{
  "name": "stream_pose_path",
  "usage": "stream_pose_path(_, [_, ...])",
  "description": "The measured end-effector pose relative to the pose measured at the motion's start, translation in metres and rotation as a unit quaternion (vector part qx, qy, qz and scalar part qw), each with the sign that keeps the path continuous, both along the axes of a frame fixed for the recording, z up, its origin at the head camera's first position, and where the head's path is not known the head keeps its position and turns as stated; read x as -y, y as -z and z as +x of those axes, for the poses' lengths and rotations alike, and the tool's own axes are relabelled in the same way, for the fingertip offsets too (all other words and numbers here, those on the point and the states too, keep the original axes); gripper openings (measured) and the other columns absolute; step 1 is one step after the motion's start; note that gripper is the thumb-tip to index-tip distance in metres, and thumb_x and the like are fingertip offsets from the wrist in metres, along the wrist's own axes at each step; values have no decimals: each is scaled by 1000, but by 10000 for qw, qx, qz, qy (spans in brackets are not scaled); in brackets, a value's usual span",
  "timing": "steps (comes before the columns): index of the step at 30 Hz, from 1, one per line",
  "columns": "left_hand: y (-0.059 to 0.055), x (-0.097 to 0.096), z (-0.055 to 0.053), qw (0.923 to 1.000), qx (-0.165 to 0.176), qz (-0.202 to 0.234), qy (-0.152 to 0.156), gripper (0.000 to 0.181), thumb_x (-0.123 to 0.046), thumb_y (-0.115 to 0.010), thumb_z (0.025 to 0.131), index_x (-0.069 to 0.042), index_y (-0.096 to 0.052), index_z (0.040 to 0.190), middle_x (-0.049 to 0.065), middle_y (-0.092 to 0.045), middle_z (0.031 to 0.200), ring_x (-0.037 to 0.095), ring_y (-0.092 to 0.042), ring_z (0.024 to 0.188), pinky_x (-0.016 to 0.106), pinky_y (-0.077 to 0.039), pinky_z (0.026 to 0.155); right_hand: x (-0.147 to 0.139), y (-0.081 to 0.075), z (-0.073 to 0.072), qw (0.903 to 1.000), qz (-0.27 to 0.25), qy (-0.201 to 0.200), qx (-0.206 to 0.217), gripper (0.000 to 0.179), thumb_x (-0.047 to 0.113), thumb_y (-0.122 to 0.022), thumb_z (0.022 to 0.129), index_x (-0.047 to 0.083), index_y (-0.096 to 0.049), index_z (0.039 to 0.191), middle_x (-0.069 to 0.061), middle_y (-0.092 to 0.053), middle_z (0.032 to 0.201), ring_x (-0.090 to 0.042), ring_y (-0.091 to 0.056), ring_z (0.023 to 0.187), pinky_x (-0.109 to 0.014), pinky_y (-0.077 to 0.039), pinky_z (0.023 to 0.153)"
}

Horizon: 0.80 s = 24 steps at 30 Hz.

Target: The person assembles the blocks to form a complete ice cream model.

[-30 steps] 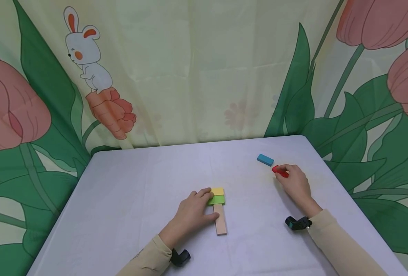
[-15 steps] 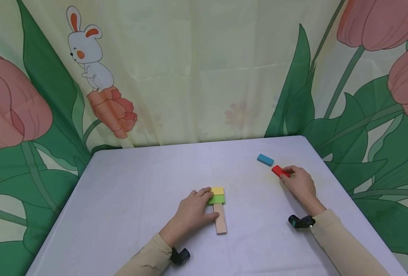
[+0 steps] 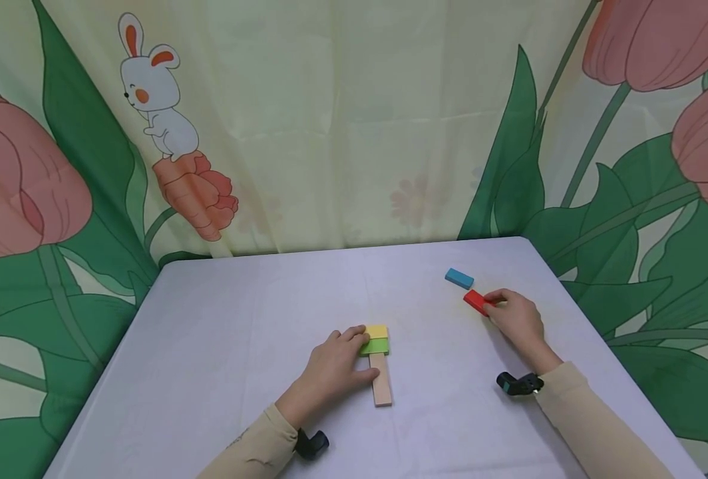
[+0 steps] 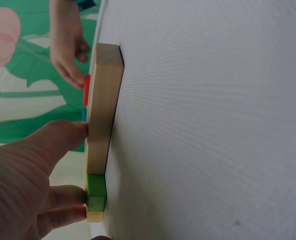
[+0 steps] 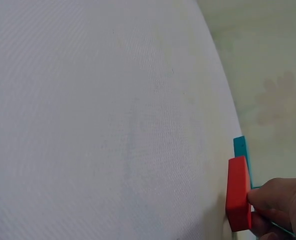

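In the head view a plain wooden block (image 3: 382,386) lies lengthwise on the table, with a green block (image 3: 378,346) across its far end and a yellow block (image 3: 378,330) just beyond, touching the green one. My left hand (image 3: 330,372) rests against their left side: fingertips touch the green and yellow blocks, the thumb touches the plain wooden block. Farther right, my right hand (image 3: 518,322) pinches a red block (image 3: 475,301) by its near right end. The right wrist view shows the red block (image 5: 237,192) between thumb and fingers. A blue block (image 3: 459,278) lies just behind it.
A white cloth covers the table (image 3: 240,319). Behind it hangs a curtain (image 3: 330,133) printed with tulips, leaves and a rabbit. Each wrist carries a small black camera, one (image 3: 312,446) at the left and one (image 3: 520,384) at the right.
My right hand first shifts slightly right along the red block, then moves a little left and nearer with it. The left hand and the blocks beside it stay put.
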<state>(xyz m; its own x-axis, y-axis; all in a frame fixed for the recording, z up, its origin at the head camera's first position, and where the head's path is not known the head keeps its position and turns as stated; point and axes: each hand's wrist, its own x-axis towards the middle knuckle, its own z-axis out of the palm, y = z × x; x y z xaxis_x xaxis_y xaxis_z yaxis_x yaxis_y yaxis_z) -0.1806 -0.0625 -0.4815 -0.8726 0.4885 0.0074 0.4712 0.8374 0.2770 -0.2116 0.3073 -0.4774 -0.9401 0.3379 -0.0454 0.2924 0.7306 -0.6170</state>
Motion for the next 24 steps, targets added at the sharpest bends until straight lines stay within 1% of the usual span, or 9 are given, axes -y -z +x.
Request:
stream_pose_path(7, [1,1,-1,10000,34,-10,-34,66,-56,-73,88,-18,-63,140,-2,-54,153,23,-59,109,33,-53,67,10,0,-4,9998,-108,-140,-30,33,21,-63,100,3,-66,127,-25,-63,131,-39,-58,110,-45,-55,82])
stream_pose_path(15, [1,0,-1,10000,54,2,-10,66,-57,-73,88,-18,-62,141,-1,-54,153,24,-60,111,35,-54,69,24,1,-10,9995,-257,-162,69,32,20,-63,100,4,-67,127,-24,-62,133,-39,-56,115,-47,-56,89])
stream_pose_path(24, [2,0,-2,10000,69,21,-2,66,-56,-73,88,-18,-62,141,-1,-54,153,25,-60,110,35,-53,67,38,2,-18,9989,-325,-338,53,30,18,-63,100,6,-68,127,-22,-63,133,-37,-55,117,-47,-55,91])
